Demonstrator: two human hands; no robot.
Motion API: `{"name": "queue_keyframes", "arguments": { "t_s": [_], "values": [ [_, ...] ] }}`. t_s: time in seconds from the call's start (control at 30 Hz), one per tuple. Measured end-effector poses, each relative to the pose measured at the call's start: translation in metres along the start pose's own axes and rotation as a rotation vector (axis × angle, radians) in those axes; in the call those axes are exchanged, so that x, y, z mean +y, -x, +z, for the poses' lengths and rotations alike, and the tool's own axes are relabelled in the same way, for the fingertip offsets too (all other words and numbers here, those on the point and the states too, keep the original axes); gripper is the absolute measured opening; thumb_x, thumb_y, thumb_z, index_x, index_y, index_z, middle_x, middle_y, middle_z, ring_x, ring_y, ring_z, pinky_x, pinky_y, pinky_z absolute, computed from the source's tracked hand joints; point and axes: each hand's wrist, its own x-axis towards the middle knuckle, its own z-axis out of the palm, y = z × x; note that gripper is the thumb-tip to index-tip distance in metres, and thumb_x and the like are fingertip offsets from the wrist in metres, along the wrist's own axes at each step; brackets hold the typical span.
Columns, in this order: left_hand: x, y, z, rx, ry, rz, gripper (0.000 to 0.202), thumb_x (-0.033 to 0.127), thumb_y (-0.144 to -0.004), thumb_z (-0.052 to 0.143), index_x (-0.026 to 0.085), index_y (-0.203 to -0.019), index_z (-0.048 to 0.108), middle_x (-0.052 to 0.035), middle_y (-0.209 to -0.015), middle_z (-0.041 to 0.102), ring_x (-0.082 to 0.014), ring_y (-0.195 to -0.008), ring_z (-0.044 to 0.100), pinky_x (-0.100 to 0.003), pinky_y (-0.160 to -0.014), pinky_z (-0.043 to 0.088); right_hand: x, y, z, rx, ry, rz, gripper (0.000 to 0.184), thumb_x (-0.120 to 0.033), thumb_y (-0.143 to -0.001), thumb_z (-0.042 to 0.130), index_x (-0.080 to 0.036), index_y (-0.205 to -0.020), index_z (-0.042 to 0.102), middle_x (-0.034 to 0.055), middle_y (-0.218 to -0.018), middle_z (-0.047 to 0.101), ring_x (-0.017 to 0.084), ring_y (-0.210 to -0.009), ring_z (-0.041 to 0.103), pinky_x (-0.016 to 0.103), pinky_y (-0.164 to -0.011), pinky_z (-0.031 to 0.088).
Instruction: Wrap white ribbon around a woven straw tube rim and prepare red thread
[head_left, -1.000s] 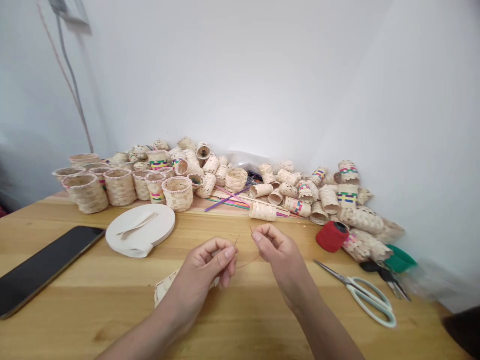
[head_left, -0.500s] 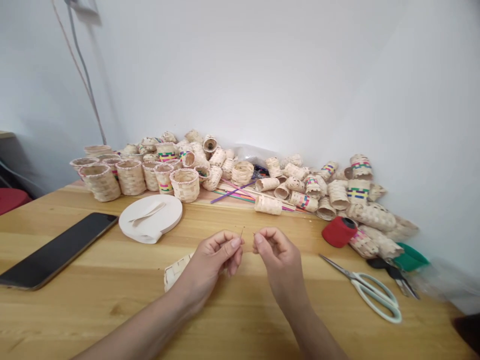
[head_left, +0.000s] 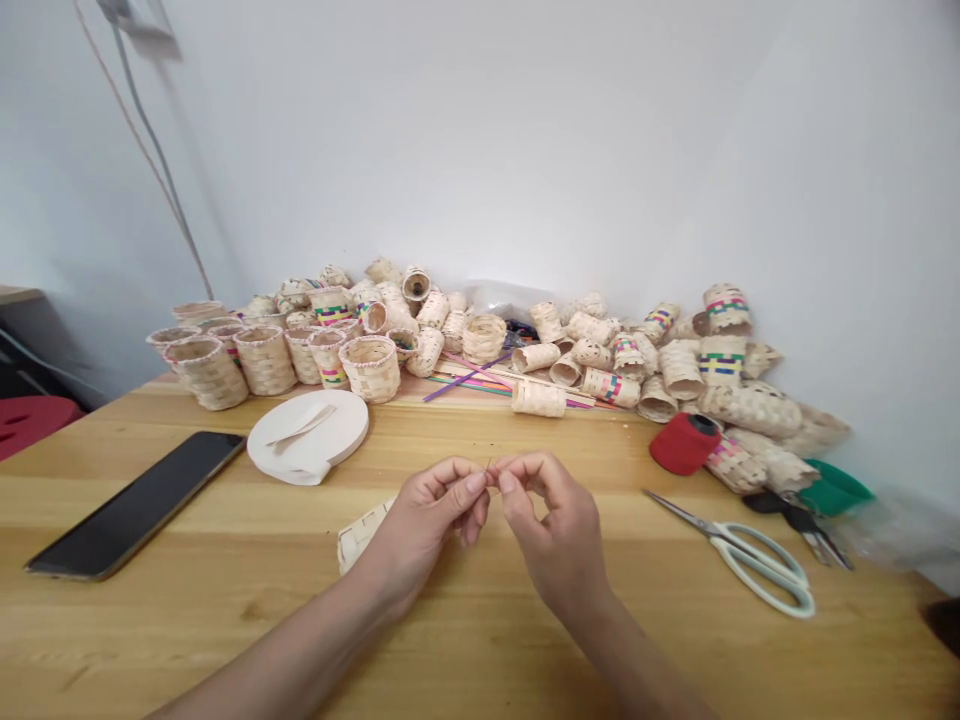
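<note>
Above the middle of the table, my left hand (head_left: pixel 439 515) pinches a thin needle (head_left: pixel 489 465) upright between thumb and forefinger. My right hand (head_left: pixel 555 520) is closed in a pinch too, its fingertips meeting the left ones at the needle. It holds a fine thread, whose end is hidden by the fingers now. Partly behind my left wrist lies a small woven basket (head_left: pixel 360 535) on its side. Off to the right, apart from my hands, are a red thread cone (head_left: pixel 679 445) and scissors (head_left: pixel 750 565) with pale green handles.
Woven baskets (head_left: pixel 371 370) stand at the back left, and more lie heaped (head_left: pixel 682 370) along the wall. A white ribbon roll (head_left: pixel 307 460) and a phone (head_left: pixel 139 505) lie on the left. Coloured strips (head_left: pixel 469 375) and a green spool (head_left: pixel 832 488) are further back.
My right hand has moved left, closing the small gap, so its fingertips now meet the needle in my left hand. The view has shifted slightly.
</note>
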Motion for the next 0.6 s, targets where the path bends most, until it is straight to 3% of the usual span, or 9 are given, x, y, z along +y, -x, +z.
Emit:
{"name": "queue_keyframes", "arguments": {
  "t_s": [0.6],
  "values": [
    [0.0004,0.0005,-0.0002,-0.001,-0.019,0.007,0.024,0.037,-0.081,0.066,0.015,-0.076,0.060,0.0033,-0.056,0.054,-0.0069,-0.047,0.044,-0.021,-0.051,0.030,-0.0009,-0.0001,0.0005,0.015,-0.030,0.002,0.010,-0.022,-0.083,0.052,-0.021,-0.073,0.055,0.0019,-0.074,0.068,0.016,-0.070,0.065,0.027,-0.068,0.051]
  ]
}}
